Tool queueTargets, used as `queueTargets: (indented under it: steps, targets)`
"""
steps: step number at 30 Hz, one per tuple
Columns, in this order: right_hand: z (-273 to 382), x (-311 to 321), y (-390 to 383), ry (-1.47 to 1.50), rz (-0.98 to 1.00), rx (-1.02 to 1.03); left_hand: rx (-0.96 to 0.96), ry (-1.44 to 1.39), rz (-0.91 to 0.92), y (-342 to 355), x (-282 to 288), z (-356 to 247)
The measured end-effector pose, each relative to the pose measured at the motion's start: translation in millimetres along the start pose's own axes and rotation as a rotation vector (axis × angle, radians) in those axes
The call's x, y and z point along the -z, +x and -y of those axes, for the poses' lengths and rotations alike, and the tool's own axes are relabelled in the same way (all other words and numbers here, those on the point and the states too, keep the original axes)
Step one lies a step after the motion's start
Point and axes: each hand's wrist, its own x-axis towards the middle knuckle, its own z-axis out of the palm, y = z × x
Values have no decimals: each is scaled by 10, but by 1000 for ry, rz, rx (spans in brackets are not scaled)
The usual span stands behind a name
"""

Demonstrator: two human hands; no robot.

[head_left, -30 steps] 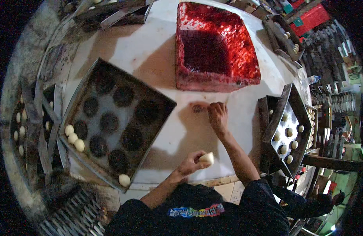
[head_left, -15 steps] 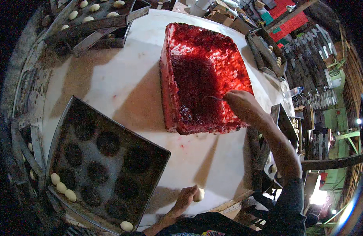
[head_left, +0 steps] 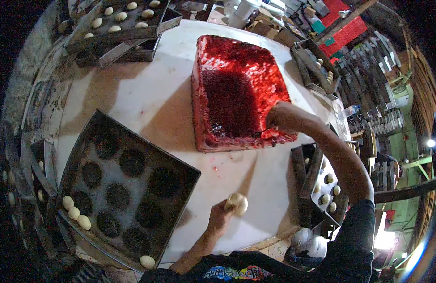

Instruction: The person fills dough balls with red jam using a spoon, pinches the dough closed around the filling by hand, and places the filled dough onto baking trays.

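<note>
"Logging head view. Left hand (head_left: 220, 218)?"

"Fingers curled round a pale dough piece (head_left: 240, 203), above the white table (head_left: 270, 212), right of the dark tray (head_left: 103, 183). (Some fingertips hidden.)"

"Right hand (head_left: 280, 117)?"

"At the near right of the red block (head_left: 229, 96); fingers bunched, can't tell whether they pinch anything (too blurry)."

"Handling?"

"Dough piece: probably light, soft, easily dented. Cup it from the sides and below, no hard squeeze. Red block: looks wet, likely slippery, crumbly, heavy as a whole. Better taken in small bits off the top than gripped by its corners."
</note>
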Motion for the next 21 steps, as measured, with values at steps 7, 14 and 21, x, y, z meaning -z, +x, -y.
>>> queueTargets:
  steps: [7, 14, 21]
  targets:
    - [89, 53, -1102, 704, -273, -287, -72, -410, 276, 393, -578, -467]
    - [450, -929, -1177, 1033, -537, -165, -164, -504, 376, 233, -909, -743]
    - [927, -1484, -843, 916, -1127, 165, -317, -418, 274, 8, -810, -545]
